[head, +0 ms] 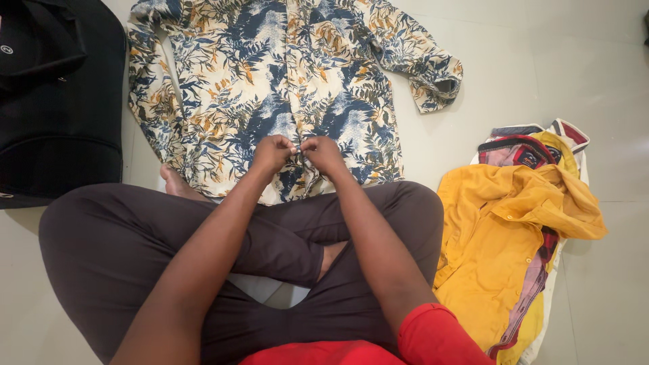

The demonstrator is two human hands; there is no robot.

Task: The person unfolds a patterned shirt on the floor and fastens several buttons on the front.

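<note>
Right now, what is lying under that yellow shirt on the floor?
Under the yellow shirt lies a pile of other clothes: red, dark and white edges poke out at the top and along the right side. How many pieces, and their shapes, stay hidden.

Soft, even light filled the frame, brightest on the pale floor (527, 61) at upper right. Shadows were faint. The black bag (57, 101) at upper left lost detail. Focus looked sharp; the edges perhaps bowed slightly.
</note>
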